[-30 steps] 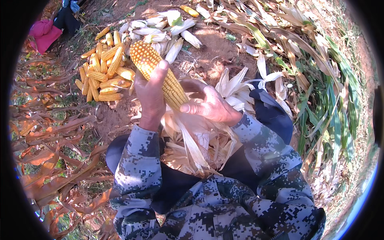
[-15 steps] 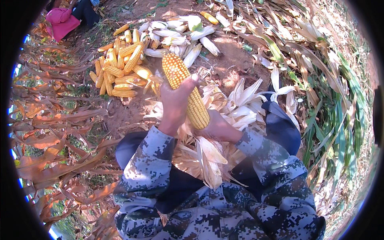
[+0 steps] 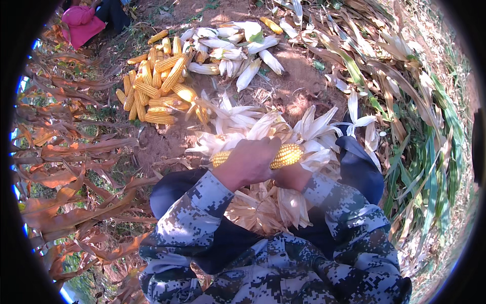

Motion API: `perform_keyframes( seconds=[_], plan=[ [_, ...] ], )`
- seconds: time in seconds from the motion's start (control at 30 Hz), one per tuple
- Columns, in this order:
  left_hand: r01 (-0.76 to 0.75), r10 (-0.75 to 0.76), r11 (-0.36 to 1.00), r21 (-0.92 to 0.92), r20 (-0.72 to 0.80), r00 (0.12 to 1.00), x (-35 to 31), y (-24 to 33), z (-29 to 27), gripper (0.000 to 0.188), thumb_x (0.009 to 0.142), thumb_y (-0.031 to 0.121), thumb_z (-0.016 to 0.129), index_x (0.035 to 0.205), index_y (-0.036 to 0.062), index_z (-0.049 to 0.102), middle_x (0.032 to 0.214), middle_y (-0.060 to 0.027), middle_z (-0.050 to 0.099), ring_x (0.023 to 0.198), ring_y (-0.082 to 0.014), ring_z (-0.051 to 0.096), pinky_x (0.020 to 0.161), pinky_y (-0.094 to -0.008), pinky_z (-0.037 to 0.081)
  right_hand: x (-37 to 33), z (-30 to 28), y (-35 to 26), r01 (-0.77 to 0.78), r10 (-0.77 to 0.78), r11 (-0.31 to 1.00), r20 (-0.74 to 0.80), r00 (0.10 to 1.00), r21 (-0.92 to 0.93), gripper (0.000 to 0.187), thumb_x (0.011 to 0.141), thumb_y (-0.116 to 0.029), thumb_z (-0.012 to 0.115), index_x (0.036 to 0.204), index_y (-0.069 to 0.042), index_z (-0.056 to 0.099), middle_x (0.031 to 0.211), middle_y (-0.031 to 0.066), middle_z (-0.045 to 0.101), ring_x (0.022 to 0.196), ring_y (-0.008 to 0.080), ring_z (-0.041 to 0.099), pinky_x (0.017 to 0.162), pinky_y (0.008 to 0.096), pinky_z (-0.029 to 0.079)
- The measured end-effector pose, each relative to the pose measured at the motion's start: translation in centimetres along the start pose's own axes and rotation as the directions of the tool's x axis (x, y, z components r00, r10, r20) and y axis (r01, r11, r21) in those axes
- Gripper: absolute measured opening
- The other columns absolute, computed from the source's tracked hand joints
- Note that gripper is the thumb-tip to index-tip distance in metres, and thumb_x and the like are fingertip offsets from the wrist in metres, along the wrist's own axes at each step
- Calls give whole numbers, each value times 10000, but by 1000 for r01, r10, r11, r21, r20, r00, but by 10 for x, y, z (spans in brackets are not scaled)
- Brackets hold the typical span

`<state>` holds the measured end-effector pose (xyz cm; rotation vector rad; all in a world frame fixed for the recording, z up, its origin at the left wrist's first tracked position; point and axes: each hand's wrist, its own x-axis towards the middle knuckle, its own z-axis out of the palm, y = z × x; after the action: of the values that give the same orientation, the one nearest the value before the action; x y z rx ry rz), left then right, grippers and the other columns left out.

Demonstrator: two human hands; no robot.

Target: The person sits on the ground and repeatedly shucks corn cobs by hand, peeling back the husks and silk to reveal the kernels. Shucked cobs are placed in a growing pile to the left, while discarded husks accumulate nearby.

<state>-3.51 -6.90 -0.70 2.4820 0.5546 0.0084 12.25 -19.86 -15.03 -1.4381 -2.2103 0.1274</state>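
Observation:
A bare yellow ear of corn (image 3: 287, 155) lies almost level in front of me. My left hand (image 3: 249, 161) is wrapped round its middle, so kernels show on both sides of the fist. Just under its right part, my right hand (image 3: 292, 177) is curled close against my left hand. Its fingers are hidden, and I cannot make out what they grip. Dry pale corn husks (image 3: 293, 205) hang below my right hand, above my lap. More loose husks (image 3: 263, 126) are heaped just beyond both hands.
A pile of husked ears (image 3: 152, 83) lies at the far left, beside several ears in pale husks (image 3: 235, 48). One bare ear (image 3: 271, 25) lies apart behind them. Dry stalks (image 3: 349, 55) and green leaves (image 3: 430, 167) line the right. At the far left corner sits a person (image 3: 83, 23).
The ear has come down nearer to me and turned from steeply upright to nearly level. My left hand has lowered with it; the husks under my hands have shifted right.

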Motion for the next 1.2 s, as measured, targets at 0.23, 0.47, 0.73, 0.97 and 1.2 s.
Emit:
perform_keyframes(
  seconds=[0.23,0.47,0.73,0.97,1.2],
  plan=[
    [232,-122,903,363,-302,946,16,-102,-104,589,814,271,829,1287,28,575,1101,-190,705,965,-405,716,818,-506,564,22,27,30,-245,212,969,550,808,-13,272,815,-266,779,983,-97,649,918,115,695,914,350,703,768,496,547],
    [562,-65,633,533,-686,724,17,-290,-220,665,847,275,838,1419,88,555,1284,-158,666,1184,-365,653,977,-495,531,40,67,102,-459,441,888,341,830,-32,214,862,-155,678,1052,-57,662,1042,159,688,1035,381,669,875,520,530],
    [849,-420,418,323,-760,496,26,-418,-202,595,942,233,745,1471,81,520,1401,-233,605,1220,-445,652,958,-544,566,46,128,137,-676,638,734,406,654,-63,395,833,-131,678,1206,-3,651,1199,189,647,1161,404,607,945,520,524],
    [610,-400,741,281,-545,737,99,-435,-95,264,947,179,721,1182,60,716,1253,-115,675,1050,-351,714,900,-467,580,57,159,188,-715,740,673,182,648,-191,563,794,-110,743,1331,-20,598,1399,204,558,1203,411,567,1029,499,492],
    [467,-375,798,381,-293,880,159,-474,-24,262,913,123,658,1146,3,652,1184,-163,647,1151,-390,647,974,-482,539,64,202,228,-820,862,506,190,470,-268,487,874,-71,665,1352,-59,571,1278,246,539,1138,456,582,946,535,520]
  ],
)
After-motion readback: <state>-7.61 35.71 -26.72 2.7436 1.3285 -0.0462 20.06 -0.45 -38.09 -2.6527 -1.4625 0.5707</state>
